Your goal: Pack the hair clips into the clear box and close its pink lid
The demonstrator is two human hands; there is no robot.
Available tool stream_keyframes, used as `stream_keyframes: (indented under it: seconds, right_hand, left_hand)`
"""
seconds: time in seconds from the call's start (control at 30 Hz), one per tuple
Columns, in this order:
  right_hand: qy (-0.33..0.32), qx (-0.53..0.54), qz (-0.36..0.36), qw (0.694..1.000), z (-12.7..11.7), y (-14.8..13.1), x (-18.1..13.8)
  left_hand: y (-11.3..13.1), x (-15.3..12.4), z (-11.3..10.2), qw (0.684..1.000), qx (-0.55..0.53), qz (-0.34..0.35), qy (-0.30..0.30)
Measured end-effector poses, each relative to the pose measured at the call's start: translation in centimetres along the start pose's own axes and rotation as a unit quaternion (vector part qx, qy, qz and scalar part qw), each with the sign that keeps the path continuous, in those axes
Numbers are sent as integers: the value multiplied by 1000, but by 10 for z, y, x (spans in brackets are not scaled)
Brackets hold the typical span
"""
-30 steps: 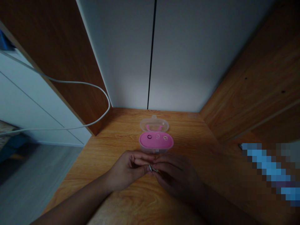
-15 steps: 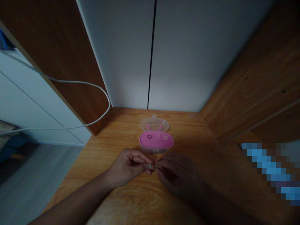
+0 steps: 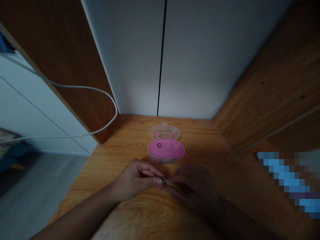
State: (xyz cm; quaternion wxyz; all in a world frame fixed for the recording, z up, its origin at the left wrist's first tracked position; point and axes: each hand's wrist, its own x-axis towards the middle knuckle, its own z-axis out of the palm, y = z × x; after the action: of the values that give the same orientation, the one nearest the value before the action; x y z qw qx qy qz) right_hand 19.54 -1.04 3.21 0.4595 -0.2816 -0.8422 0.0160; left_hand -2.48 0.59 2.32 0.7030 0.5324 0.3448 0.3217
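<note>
So since half a second ago, the two little pieces have shifted a touch right and farther from the pink box, and they show as loops now; the box hasn't budged.

Nearest stuff first: both hands are on the near side of the box. The left hand sits front-left of it, thumb and index tips pinching a small darker loop, with the other fingers bent and held close together. The right hand is front-right of it and pretty dim, but its thumb and fingertips look pinched on a small pale loop; can't tell how the rest of its fingers sit. Both loops are just in front of the box, right next to each other. Touching or hooked together? Can't tell.

The box stands on the wooden tabletop, and its pink top shows one dark ring and two pale ones. Printed or lying there, no idea. Right behind the box is its clear lid, flipped open with a pink handle on it. A white cable loops off to the box's left, and well behind the box are tall white panels.
</note>
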Motion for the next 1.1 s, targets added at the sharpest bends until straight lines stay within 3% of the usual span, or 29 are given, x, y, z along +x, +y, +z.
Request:
stream_keyframes:
  seconds: [0.57, 0.9, 1.1]
  right_hand:
    - [-13, -18, -2, 1000, 3, 1, -8]
    - [-80, -6, -15, 997, 12, 8, -11]
    - [-79, -19, -3, 997, 11, 9, -9]
  left_hand:
    - [-9, 1, 1, 992, 98, 67, 50]
    - [-12, 2, 4, 995, 87, 34, 44]
    - [-15, 3, -1, 997, 54, 7, 50]
